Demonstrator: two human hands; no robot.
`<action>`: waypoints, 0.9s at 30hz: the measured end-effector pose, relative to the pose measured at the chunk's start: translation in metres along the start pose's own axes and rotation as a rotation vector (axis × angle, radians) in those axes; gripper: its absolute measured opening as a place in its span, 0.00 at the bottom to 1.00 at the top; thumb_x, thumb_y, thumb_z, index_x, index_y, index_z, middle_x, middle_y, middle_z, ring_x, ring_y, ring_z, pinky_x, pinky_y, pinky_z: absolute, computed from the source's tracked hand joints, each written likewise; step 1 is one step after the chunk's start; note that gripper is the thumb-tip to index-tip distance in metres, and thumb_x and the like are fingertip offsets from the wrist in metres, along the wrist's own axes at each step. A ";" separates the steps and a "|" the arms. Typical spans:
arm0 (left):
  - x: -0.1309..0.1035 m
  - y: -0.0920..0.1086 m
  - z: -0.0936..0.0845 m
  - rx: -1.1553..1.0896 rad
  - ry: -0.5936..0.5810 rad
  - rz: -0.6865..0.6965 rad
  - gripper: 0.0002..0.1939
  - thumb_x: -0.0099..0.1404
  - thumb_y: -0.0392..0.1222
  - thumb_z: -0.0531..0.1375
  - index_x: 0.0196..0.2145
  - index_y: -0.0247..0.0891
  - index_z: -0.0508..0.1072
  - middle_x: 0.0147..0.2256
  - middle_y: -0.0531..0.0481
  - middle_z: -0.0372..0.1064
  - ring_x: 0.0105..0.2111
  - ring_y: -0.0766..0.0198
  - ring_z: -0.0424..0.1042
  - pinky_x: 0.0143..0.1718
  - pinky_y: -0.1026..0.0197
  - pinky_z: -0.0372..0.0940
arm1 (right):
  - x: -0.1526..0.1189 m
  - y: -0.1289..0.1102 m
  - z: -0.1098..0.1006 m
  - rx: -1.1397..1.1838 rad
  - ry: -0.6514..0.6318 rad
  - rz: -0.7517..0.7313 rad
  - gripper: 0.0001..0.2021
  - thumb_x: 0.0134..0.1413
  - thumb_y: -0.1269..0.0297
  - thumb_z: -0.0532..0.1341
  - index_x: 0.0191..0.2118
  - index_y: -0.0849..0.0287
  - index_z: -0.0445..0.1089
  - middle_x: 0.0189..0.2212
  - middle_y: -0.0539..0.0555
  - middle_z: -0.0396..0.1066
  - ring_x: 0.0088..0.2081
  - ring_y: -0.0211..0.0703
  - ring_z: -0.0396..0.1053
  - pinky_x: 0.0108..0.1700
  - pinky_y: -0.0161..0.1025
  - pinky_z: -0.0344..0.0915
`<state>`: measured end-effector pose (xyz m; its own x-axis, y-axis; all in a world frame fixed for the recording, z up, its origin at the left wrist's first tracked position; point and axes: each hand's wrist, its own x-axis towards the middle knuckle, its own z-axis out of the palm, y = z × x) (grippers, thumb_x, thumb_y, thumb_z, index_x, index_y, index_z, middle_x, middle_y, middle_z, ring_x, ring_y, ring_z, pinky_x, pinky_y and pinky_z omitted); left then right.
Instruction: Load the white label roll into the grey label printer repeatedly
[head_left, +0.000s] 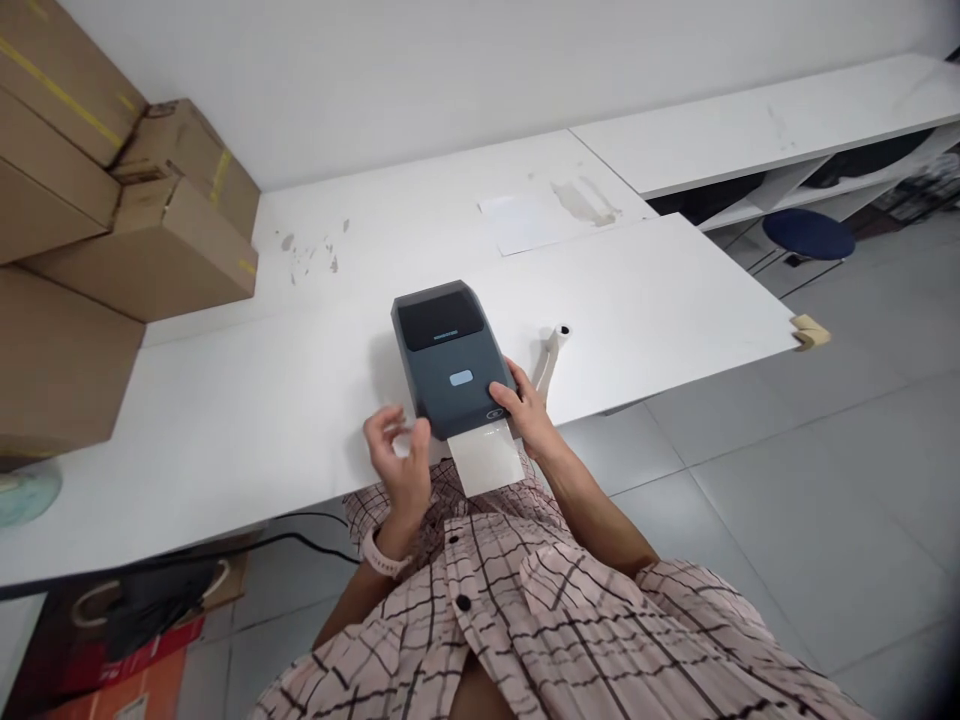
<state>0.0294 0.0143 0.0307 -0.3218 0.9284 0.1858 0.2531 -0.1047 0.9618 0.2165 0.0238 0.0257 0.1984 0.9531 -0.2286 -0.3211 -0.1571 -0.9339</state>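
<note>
Here, a dark grey plastic label printer [448, 358] with a glossy black lid sits near the front edge of a long white table [247, 420], and a blank white label sheet [486, 458] sticks out of its front slot, hanging past the table edge. The right hand [525, 410] rests on the printer's front right corner, fingers held together and laid flat on the top by a small button, thumb down at the side next to the sheet. The left hand [401, 455] hovers just left of the printer's front, holding nothing, fingers loosely curled and slightly spread; a pale wristwatch [382, 558] sits on its wrist. Just right of the printer lies a white tube-like piece [551, 355]. Brown cardboard boxes [112, 210] are stacked at the table's left end, and a dark blue round stool [808, 235] stands on the grey tiled floor beyond.
</note>
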 end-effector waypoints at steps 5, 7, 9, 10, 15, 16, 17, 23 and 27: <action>-0.040 -0.003 0.001 -0.037 -0.384 -0.296 0.21 0.60 0.59 0.65 0.25 0.39 0.67 0.22 0.56 0.59 0.24 0.68 0.58 0.26 0.64 0.56 | 0.001 0.001 -0.002 -0.010 0.000 -0.014 0.38 0.50 0.43 0.70 0.64 0.50 0.64 0.64 0.54 0.68 0.65 0.58 0.65 0.68 0.56 0.61; -0.039 0.001 0.002 -0.145 -0.567 -0.472 0.23 0.56 0.62 0.67 0.24 0.38 0.67 0.20 0.58 0.57 0.21 0.70 0.55 0.23 0.64 0.52 | 0.001 0.003 -0.001 -0.024 0.011 -0.011 0.39 0.49 0.43 0.69 0.65 0.50 0.64 0.64 0.55 0.67 0.65 0.58 0.65 0.69 0.56 0.59; -0.035 0.006 0.001 -0.230 -0.627 -0.582 0.25 0.53 0.63 0.68 0.23 0.38 0.68 0.18 0.58 0.56 0.19 0.72 0.52 0.21 0.65 0.50 | 0.001 0.005 -0.001 -0.036 0.009 -0.004 0.40 0.49 0.42 0.69 0.65 0.51 0.63 0.65 0.55 0.66 0.66 0.58 0.64 0.70 0.57 0.59; -0.032 0.009 0.000 -0.255 -0.641 -0.606 0.25 0.52 0.63 0.69 0.23 0.38 0.69 0.18 0.59 0.56 0.18 0.72 0.51 0.20 0.65 0.49 | 0.001 0.004 0.000 -0.036 0.007 0.000 0.40 0.49 0.42 0.69 0.66 0.52 0.62 0.66 0.56 0.66 0.66 0.59 0.64 0.70 0.57 0.58; -0.030 0.009 -0.003 -0.230 -0.665 -0.522 0.24 0.55 0.62 0.68 0.25 0.36 0.71 0.20 0.57 0.60 0.20 0.72 0.54 0.23 0.65 0.52 | 0.003 -0.014 0.008 -0.106 0.009 -0.080 0.43 0.50 0.49 0.68 0.70 0.49 0.54 0.72 0.56 0.54 0.71 0.56 0.55 0.71 0.56 0.54; -0.031 0.007 -0.004 -0.210 -0.671 -0.485 0.23 0.56 0.62 0.68 0.25 0.36 0.72 0.20 0.56 0.61 0.21 0.71 0.55 0.24 0.65 0.53 | 0.005 -0.020 0.010 -0.153 -0.004 -0.109 0.45 0.50 0.50 0.69 0.71 0.48 0.53 0.73 0.56 0.53 0.72 0.56 0.53 0.72 0.56 0.54; -0.031 0.004 -0.005 -0.191 -0.681 -0.453 0.23 0.57 0.61 0.67 0.26 0.36 0.72 0.21 0.56 0.62 0.22 0.70 0.56 0.25 0.64 0.54 | 0.007 -0.026 0.012 -0.203 -0.022 -0.134 0.46 0.50 0.51 0.69 0.72 0.47 0.51 0.73 0.55 0.53 0.72 0.56 0.52 0.72 0.56 0.53; -0.022 -0.013 -0.019 -0.069 -0.494 -0.310 0.24 0.63 0.57 0.63 0.19 0.40 0.63 0.19 0.57 0.55 0.21 0.68 0.56 0.24 0.63 0.55 | 0.023 -0.038 0.018 -0.394 -0.067 -0.158 0.49 0.49 0.53 0.69 0.74 0.44 0.46 0.70 0.56 0.56 0.70 0.63 0.53 0.70 0.64 0.55; -0.007 -0.011 -0.016 -0.049 -0.177 -0.126 0.17 0.69 0.56 0.59 0.45 0.41 0.75 0.43 0.45 0.75 0.42 0.59 0.73 0.40 0.61 0.68 | 0.027 -0.039 0.017 -0.479 -0.144 -0.165 0.51 0.51 0.53 0.68 0.75 0.39 0.40 0.71 0.55 0.53 0.71 0.65 0.50 0.69 0.66 0.57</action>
<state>0.0146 0.0033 0.0225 -0.1820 0.9829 0.0299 0.1750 0.0024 0.9846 0.2183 0.0603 0.0605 0.0705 0.9957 -0.0595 0.1701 -0.0708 -0.9829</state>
